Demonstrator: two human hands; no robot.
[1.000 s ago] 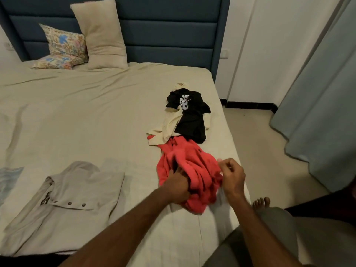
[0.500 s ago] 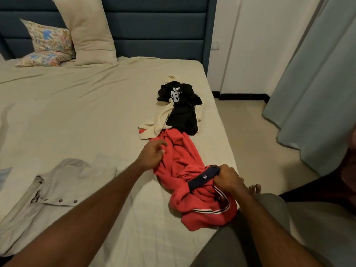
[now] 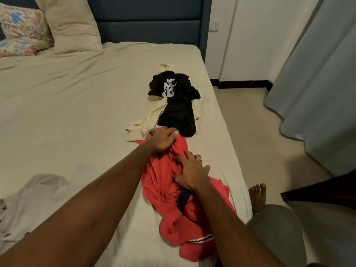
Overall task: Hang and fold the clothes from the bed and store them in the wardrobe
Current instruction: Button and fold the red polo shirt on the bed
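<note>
A crumpled red shirt (image 3: 169,211) with a dark navy collar and striped trim lies along the bed's right side. My left hand (image 3: 163,140) grips its far end, fingers curled into the cloth. Spread fingers of my right hand (image 3: 190,173) press on the shirt's middle. Just beyond the red shirt lie a black printed T-shirt (image 3: 178,105) and a cream garment (image 3: 146,122) under it. A pale grey buttoned shirt (image 3: 32,205) is spread flat at the near left of the bed (image 3: 77,105).
Two pillows, one beige (image 3: 71,24) and one floral (image 3: 21,31), lean on the blue headboard (image 3: 150,20). Right of the bed are tiled floor (image 3: 250,135), a blue-grey curtain (image 3: 323,78), a white wall and my bare foot (image 3: 257,195).
My left hand moved up the red shirt to its far end and gripped it. My right hand let go of the navy collar and now presses flat on the shirt's middle.
</note>
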